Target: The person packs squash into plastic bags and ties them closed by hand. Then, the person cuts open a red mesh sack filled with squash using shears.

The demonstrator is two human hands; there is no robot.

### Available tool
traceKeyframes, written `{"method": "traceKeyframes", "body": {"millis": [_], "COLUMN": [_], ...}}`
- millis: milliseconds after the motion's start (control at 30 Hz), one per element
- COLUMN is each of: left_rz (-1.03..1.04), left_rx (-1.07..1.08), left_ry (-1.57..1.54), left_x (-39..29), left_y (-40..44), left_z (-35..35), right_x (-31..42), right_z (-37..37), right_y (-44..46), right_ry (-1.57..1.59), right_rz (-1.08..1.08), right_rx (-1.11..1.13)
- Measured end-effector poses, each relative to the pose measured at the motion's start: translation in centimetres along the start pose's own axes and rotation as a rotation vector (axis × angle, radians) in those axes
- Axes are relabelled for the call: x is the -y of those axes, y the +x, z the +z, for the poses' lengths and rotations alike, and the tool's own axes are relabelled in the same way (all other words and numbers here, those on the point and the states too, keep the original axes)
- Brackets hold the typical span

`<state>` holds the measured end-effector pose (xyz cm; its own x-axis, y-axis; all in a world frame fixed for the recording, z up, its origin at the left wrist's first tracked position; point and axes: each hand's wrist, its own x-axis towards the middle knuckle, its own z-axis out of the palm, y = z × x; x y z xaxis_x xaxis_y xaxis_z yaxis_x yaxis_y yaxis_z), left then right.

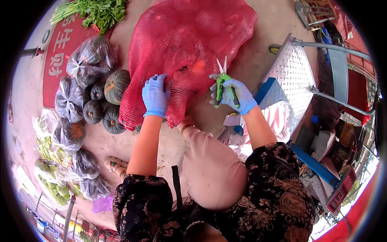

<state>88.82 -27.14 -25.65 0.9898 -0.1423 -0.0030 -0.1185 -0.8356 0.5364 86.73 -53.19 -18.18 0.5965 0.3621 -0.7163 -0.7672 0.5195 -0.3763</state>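
A large red mesh bag [177,36] lies full on the floor in front of me, with rounded shapes showing dimly through the net. My left hand [156,96], in a blue glove, has its fingers closed on the near side of the mesh. Just beyond it, a dark gap shows in the net, with an orange patch to its right. In my gloved right hand [234,93] is a pair of green-handled snips [219,86]. Their two pointed blades stand apart and point away from me, close to the bag's right side without visibly touching it.
Dark green pumpkins [117,86] sit left of the bag, beside several plastic-bagged pumpkins [69,99]. Leafy greens [104,14] lie at the upper left on a red mat [54,52]. To the right stand a metal platform cart [290,68] and a scale [340,189].
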Motion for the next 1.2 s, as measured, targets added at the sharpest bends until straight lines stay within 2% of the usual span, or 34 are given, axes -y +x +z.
{"method": "traceKeyframes", "body": {"millis": [100,200,300,467,633,867,1000,1100,1200], "left_rz": [0.098,0.223,0.160,0.006,0.039,0.119,0.116,0.182,0.163], "left_rx": [-0.116,-0.170,0.103,0.181,0.183,0.182,0.217,0.067,0.069], "left_ry": [0.206,0.395,0.428,0.024,0.058,0.087,0.084,0.011,0.035], "left_x": [-2.1,-2.5,-2.1,-1.1,-2.2,-2.4,-2.7,-3.0,-2.6], "left_y": [1.7,4.1,6.6,6.0,4.9,4.3,4.5,4.7,4.6], "left_z": [-0.3,1.6,3.2,2.6,1.5,1.1,0.8,0.1,0.1], "right_x": [-4.2,-5.3,-4.9,-7.8,-6.3,-4.7,-3.1,-3.2,-3.6], "right_z": [1.1,2.1,3.3,3.1,5.0,5.2,5.0,3.1,4.5], "right_y": [3.2,4.6,4.2,5.1,6.2,7.4,8.2,9.1,8.3], "right_ry": [0.071,0.098,0.188,0.261,0.143,0.132,0.044,0.167,0.113], "right_rz": [0.141,0.103,0.166,0.244,0.151,0.145,0.054,0.049,0.006], "right_rx": [0.077,0.070,0.073,-0.005,-0.129,-0.130,-0.101,-0.043,-0.081]}}
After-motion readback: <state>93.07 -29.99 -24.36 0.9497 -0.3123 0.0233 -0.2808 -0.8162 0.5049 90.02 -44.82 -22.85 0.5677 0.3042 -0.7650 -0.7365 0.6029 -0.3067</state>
